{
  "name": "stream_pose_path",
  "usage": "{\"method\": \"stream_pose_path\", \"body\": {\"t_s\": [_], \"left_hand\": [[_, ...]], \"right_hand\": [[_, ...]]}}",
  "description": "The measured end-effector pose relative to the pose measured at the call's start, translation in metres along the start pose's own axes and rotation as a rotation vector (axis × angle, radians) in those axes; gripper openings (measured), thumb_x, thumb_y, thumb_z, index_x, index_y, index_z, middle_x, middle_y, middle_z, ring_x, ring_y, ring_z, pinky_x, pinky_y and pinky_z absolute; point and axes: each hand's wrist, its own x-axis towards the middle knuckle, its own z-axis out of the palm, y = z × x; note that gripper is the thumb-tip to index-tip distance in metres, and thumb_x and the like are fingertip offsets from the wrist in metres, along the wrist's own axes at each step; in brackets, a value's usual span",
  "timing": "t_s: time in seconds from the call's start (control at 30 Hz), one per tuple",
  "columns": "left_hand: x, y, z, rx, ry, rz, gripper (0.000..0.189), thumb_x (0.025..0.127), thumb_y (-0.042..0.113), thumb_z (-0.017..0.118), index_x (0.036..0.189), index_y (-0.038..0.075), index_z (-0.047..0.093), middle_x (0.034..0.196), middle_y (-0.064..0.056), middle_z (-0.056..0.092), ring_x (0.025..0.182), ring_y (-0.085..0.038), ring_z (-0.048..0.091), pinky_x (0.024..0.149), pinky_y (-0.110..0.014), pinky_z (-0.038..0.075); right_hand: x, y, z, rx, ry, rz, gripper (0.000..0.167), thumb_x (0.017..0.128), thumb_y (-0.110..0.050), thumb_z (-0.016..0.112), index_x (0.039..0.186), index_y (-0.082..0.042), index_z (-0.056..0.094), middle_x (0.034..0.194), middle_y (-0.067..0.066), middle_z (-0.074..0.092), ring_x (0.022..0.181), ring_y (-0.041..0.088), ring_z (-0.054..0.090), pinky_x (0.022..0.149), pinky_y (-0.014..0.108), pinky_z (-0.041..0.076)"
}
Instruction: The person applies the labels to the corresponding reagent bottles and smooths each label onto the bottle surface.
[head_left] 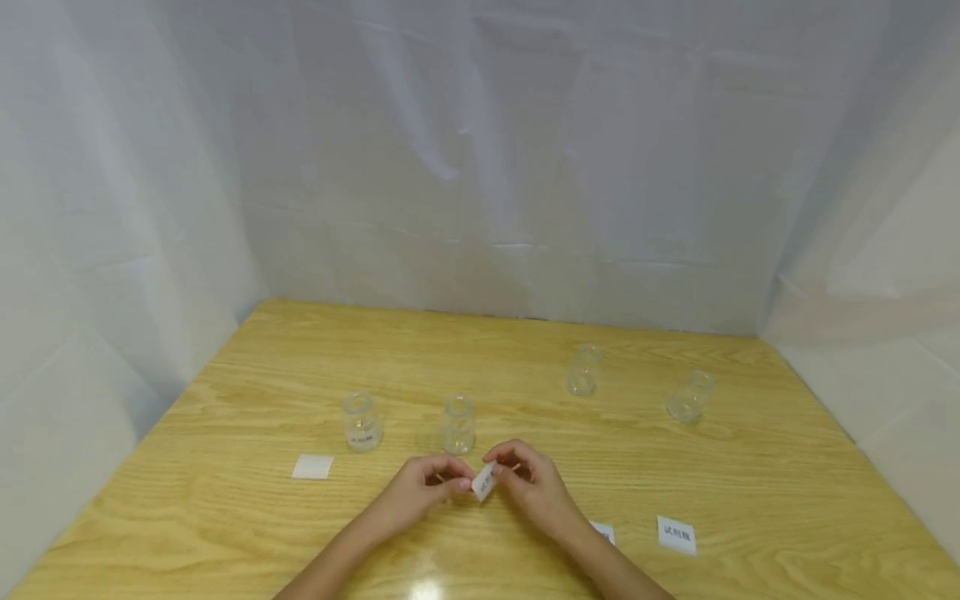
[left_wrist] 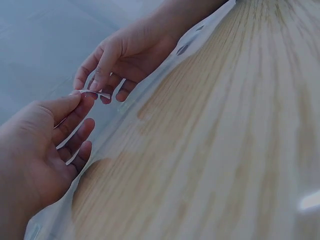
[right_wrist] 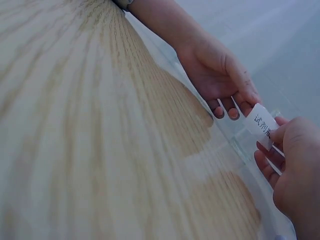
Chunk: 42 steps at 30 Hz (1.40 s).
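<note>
A small white paper label (head_left: 483, 481) with dark printed characters is held between both hands over the table, tilted. My left hand (head_left: 422, 492) pinches one edge between thumb and index finger. On the opposite edge, my right hand (head_left: 536, 493) pinches with thumb and fingertips. The right wrist view has the writing on the label (right_wrist: 261, 122) facing the camera; the left wrist view shows the label (left_wrist: 99, 93) nearly edge-on. Just beyond the fingers stands a clear glass bottle (head_left: 459, 427). Left of it, another glass bottle (head_left: 362, 421) bears a similar label low on its front.
Two more clear glass bottles stand farther back, one bottle (head_left: 582, 372) near centre right and another bottle (head_left: 689, 398) at right. A blank white paper piece (head_left: 312, 467) lies at left. A printed label (head_left: 677, 535) lies at right, beside a paper piece (head_left: 604, 532) partly hidden by my forearm.
</note>
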Motion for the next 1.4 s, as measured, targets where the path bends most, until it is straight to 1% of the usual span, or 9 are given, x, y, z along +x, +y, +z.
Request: {"method": "stream_pose_path", "body": {"t_s": [0.33,0.63,0.73,0.87,0.93,1.0,1.07,1.2,1.4], "left_hand": [[0.0002,-0.0006,0.0001,0.019,-0.017,0.034,0.016,0.089,0.012,0.06,0.097,-0.001,0.065,0.091,-0.006,0.064,0.078,-0.02,0.057,0.067,-0.026,0.048],[-0.0004,0.0022,0.0002,0.019,-0.03,0.025,0.016,0.09,0.012,0.059,0.097,-0.001,0.064,0.091,-0.006,0.064,0.078,-0.018,0.056,0.067,-0.025,0.047],[-0.0011,0.0032,-0.0003,0.009,-0.037,0.017,0.017,0.09,0.013,0.059,0.097,-0.002,0.064,0.091,-0.007,0.064,0.078,-0.018,0.056,0.067,-0.025,0.047],[-0.0019,0.0035,-0.0006,-0.007,-0.041,0.012,0.019,0.091,0.014,0.058,0.098,-0.003,0.064,0.091,-0.009,0.064,0.079,-0.02,0.057,0.068,-0.027,0.048],[-0.002,0.0033,-0.0008,-0.011,-0.041,0.01,0.02,0.091,0.015,0.058,0.098,-0.002,0.063,0.091,-0.008,0.064,0.081,-0.021,0.057,0.069,-0.027,0.048],[-0.002,0.003,-0.0009,-0.015,-0.038,0.009,0.019,0.091,0.016,0.058,0.098,-0.001,0.064,0.091,-0.008,0.064,0.082,-0.022,0.058,0.07,-0.028,0.048],[-0.0022,0.003,-0.0012,-0.024,-0.041,0.009,0.019,0.091,0.017,0.058,0.097,-0.001,0.064,0.091,-0.008,0.064,0.082,-0.022,0.057,0.071,-0.028,0.048],[-0.0025,0.0033,-0.0014,-0.032,-0.045,0.017,0.018,0.091,0.016,0.058,0.097,0.0,0.064,0.091,-0.008,0.063,0.081,-0.021,0.056,0.07,-0.027,0.048],[-0.0028,0.0042,-0.0014,-0.031,-0.046,0.01,0.017,0.091,0.016,0.058,0.097,0.0,0.064,0.092,-0.008,0.062,0.08,-0.02,0.055,0.069,-0.027,0.048]], "right_hand": [[-0.0003,-0.0004,-0.0004,0.017,-0.01,-0.001,0.014,0.087,0.007,0.054,0.098,0.002,0.061,0.09,0.007,0.058,0.081,0.018,0.051,0.067,0.023,0.045],[0.0001,0.0002,0.0003,0.01,-0.016,-0.007,0.014,0.086,0.008,0.055,0.099,0.005,0.06,0.091,0.01,0.058,0.081,0.021,0.053,0.067,0.023,0.046],[-0.0002,0.001,0.0007,-0.005,-0.011,-0.066,0.016,0.084,0.009,0.058,0.1,0.006,0.057,0.096,0.014,0.058,0.087,0.025,0.055,0.07,0.028,0.048],[0.0,0.0025,0.0011,-0.061,-0.003,-0.223,0.016,0.08,0.01,0.064,0.093,0.005,0.055,0.101,0.021,0.054,0.092,0.031,0.054,0.071,0.038,0.052],[0.0001,0.0031,0.0013,-0.097,-0.013,-0.295,0.015,0.078,0.009,0.065,0.089,0.004,0.057,0.101,0.022,0.053,0.092,0.031,0.053,0.07,0.041,0.052],[-0.0005,0.003,0.0013,-0.122,-0.038,-0.337,0.013,0.079,0.007,0.066,0.088,0.003,0.059,0.101,0.021,0.053,0.091,0.03,0.054,0.07,0.04,0.052],[-0.0012,0.0026,0.0012,-0.131,-0.074,-0.357,0.013,0.08,0.006,0.066,0.091,0.003,0.06,0.1,0.02,0.055,0.091,0.028,0.054,0.07,0.04,0.052],[-0.0023,0.0022,0.0011,-0.131,-0.124,-0.356,0.015,0.081,0.003,0.066,0.094,0.001,0.061,0.097,0.014,0.059,0.089,0.024,0.056,0.071,0.039,0.051],[-0.0021,0.0034,0.0019,-0.105,-0.131,-0.353,0.011,0.082,0.003,0.065,0.092,0.001,0.061,0.091,0.01,0.061,0.084,0.027,0.058,0.069,0.034,0.052]]}}
